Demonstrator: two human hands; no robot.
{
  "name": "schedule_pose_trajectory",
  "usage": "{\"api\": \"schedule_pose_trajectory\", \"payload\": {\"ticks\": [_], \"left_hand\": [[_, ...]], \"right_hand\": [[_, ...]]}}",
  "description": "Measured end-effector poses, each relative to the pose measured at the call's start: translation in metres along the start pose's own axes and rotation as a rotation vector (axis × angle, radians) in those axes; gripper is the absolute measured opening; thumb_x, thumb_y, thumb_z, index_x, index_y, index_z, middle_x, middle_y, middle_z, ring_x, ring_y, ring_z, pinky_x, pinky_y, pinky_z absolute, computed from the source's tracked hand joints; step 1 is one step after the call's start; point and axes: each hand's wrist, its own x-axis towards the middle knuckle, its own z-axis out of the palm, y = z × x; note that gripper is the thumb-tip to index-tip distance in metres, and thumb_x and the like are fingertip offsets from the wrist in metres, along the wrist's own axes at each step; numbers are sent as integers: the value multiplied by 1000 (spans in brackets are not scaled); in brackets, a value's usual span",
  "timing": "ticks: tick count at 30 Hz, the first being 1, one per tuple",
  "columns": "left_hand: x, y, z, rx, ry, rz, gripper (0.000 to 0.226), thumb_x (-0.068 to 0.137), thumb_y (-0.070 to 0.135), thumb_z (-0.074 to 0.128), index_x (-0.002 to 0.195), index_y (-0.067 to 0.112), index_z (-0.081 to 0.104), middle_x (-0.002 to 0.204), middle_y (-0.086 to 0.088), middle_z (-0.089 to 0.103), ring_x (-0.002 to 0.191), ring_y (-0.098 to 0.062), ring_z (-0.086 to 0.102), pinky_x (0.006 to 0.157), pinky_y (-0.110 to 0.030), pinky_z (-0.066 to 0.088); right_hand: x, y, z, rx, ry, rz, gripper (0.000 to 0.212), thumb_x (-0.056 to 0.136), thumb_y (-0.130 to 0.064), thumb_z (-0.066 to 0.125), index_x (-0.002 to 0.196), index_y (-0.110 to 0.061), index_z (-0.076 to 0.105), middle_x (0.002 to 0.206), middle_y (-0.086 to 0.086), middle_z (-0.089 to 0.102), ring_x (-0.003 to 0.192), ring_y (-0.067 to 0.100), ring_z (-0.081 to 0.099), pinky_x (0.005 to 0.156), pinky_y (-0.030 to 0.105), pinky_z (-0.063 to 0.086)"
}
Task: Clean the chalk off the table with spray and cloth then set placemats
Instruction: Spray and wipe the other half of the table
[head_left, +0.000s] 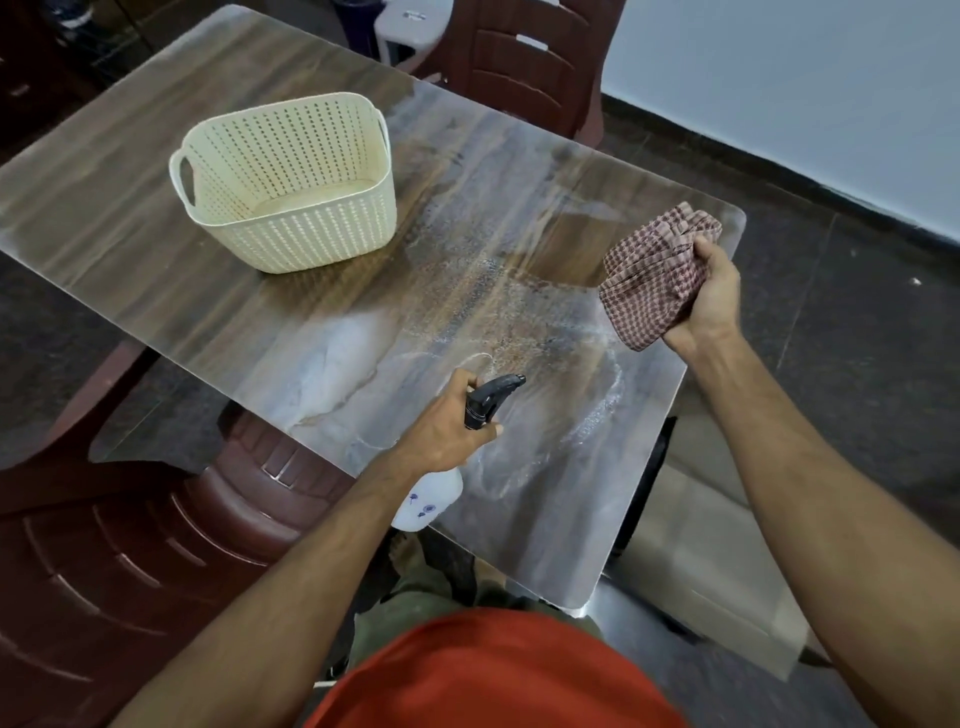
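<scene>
White plastic spray bottle with black trigger head (467, 441): held over the near edge of the table, nozzle aimed far-right; the left hand (447, 421) is wrapped round its neck and hides the middle of the bottle. Small blue marks on the lower body, too small to read.

Red-and-white checked cloth (654, 275): bunched, gripped in the right hand (714, 291) above the table's right edge; its far folds are partly hidden by the fingers.

Wood-grain table under a clear glossy cover (130, 218): whitish chalk smears and fine spray droplets across the near-centre; glare blurs their limits.

Cream perforated plastic basket with side handles (285, 182): standing far-left of centre on the table.

Dark brown plastic chairs (130, 571): near left and far, both cut off.

Orange shirt (493, 675): bottom edge, cut off.
</scene>
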Motion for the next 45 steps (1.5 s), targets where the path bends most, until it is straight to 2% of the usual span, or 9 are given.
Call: {"api": "schedule_pose_trajectory", "payload": {"ticks": [6, 12, 16, 22, 27, 32, 37, 41, 45], "left_hand": [[10, 27, 20, 14, -19, 48, 42, 90, 25, 68, 109, 20, 30, 94, -5, 57, 66, -15, 51, 52, -14, 43], [17, 41, 29, -26, 39, 27, 41, 90, 24, 68, 108, 19, 32, 99, -14, 58, 64, -17, 51, 60, -40, 54], [13, 39, 24, -105, 12, 25, 44, 91, 20, 67, 116, 19, 32, 107, -8, 59, 59, -14, 54, 44, -21, 48], [-5, 10, 15, -52, -142, 22, 45, 89, 20, 70, 119, 21, 37, 102, -5, 65, 56, -3, 57, 53, -25, 49], [-21, -9, 14, -9, -123, -44, 44, 88, 19, 71, 119, 16, 40, 89, 3, 57, 54, -4, 54, 51, -21, 44], [-31, -16, 11, -53, -27, -59, 42, 87, 19, 72, 115, 16, 40, 84, 6, 58, 54, -2, 55, 55, -23, 45], [-35, -19, 3, -194, 90, -36, 48, 87, 13, 72, 123, 28, 43, 100, -1, 70, 52, 0, 54, 56, -30, 49], [-36, -14, -2, -263, 174, -29, 51, 88, 7, 69, 127, 27, 44, 102, -3, 69, 53, -1, 56, 48, -28, 52], [-34, -13, -7, -286, 210, -29, 53, 88, 8, 69, 132, 25, 44, 102, -1, 67, 52, -2, 55, 51, -32, 52]], "right_hand": [[-5, -20, -23, 30, 41, -52, 32, 98, -27, 45, 110, -6, 68, 110, 14, 70, 100, 28, 68, 104, 51, 47], [-10, -30, -37, 28, 53, -81, 29, 98, -26, 46, 102, -8, 69, 106, 12, 70, 97, 27, 67, 108, 53, 43], [-13, -30, -46, -41, 68, -80, 28, 98, -25, 48, 105, -8, 69, 110, 13, 69, 101, 28, 66, 106, 54, 44], [-20, -27, -54, -96, 101, -72, 28, 99, -25, 48, 101, -9, 71, 104, 11, 73, 97, 26, 69, 95, 46, 54], [-18, -13, -55, -126, 116, -25, 30, 97, -27, 51, 112, -7, 68, 123, 16, 67, 116, 33, 63, 105, 52, 47], [-21, 2, -46, -224, 95, -21, 25, 99, -24, 50, 110, -9, 66, 101, 7, 74, 94, 23, 71, 87, 42, 58], [-22, 15, -48, -785, 76, -156, 29, 99, -31, 49, 124, -15, 51, 113, 8, 67, 96, 23, 69, 87, 47, 58], [-50, 48, -61, -1478, -260, -325, 23, 105, -30, 44, 117, -11, 47, 92, -3, 53, 74, 11, 53, 67, 24, 49], [-70, 109, -101, -1939, -559, -285, 54, 98, -61, 30, 118, -17, 53, 122, 8, 54, 108, 21, 52, 96, 42, 48]]}}
